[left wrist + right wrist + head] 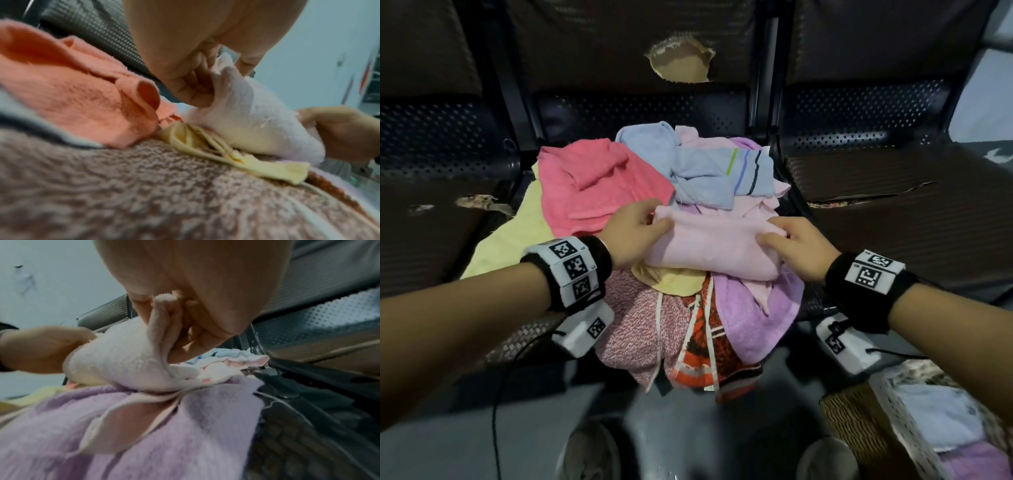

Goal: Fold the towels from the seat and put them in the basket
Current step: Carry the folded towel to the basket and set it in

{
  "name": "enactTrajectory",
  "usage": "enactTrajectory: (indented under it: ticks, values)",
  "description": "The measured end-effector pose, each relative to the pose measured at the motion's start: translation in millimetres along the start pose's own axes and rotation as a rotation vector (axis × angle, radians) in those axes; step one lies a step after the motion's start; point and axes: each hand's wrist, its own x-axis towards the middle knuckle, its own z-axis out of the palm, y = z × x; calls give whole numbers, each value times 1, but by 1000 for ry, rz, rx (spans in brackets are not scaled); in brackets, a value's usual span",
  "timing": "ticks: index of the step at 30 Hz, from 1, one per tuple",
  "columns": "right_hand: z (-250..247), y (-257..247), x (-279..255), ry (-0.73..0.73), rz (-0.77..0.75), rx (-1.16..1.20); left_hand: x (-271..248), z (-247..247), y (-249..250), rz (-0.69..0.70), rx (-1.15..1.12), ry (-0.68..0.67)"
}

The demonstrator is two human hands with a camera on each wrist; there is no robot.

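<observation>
A heap of towels covers the middle seat [815, 301] in the head view. On top lies a pale pink towel [715, 240], partly folded. My left hand [640, 226] pinches its left end, and in the left wrist view the fingers [191, 87] curl into the pink cloth [246, 113]. My right hand [787, 240] pinches the right end; the right wrist view shows the pink towel [127, 356] caught between its fingers [180, 316]. Under it lie a lilac towel [760, 318], a yellow towel [674, 284] and patterned towels. The basket [859, 425] stands at the lower right.
A coral towel [592, 185] and a light blue striped towel [719, 171] lie behind the pink one. The basket holds a blue towel [935, 418] and a lilac one. Dark perforated seats flank the heap. The backrest has a torn hole [681, 65]. Shoes show on the floor below.
</observation>
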Motion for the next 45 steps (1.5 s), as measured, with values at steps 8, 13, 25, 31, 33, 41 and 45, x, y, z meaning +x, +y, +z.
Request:
enactTrajectory:
  ticks: [8,13,25,31,33,41,45]
  values:
    - [13,-12,23,289,65,-222,23,14,-8,-301,8,218]
    - [30,-26,9,96,-344,-465,7,6,0,57,86,152]
    - [37,-34,27,-116,-149,-437,23,9,21,193,319,32]
    - [1,-53,22,-111,-102,-353,30,7,89,207,-10,-12]
    - [-22,-51,12,-89,-40,-191,34,12,108,199,-91,24]
    - [-113,6,-102,257,181,593,38,120,210,26,-488,-241]
    - [-134,59,-176,483,330,769,20,217,256,11,-503,-634]
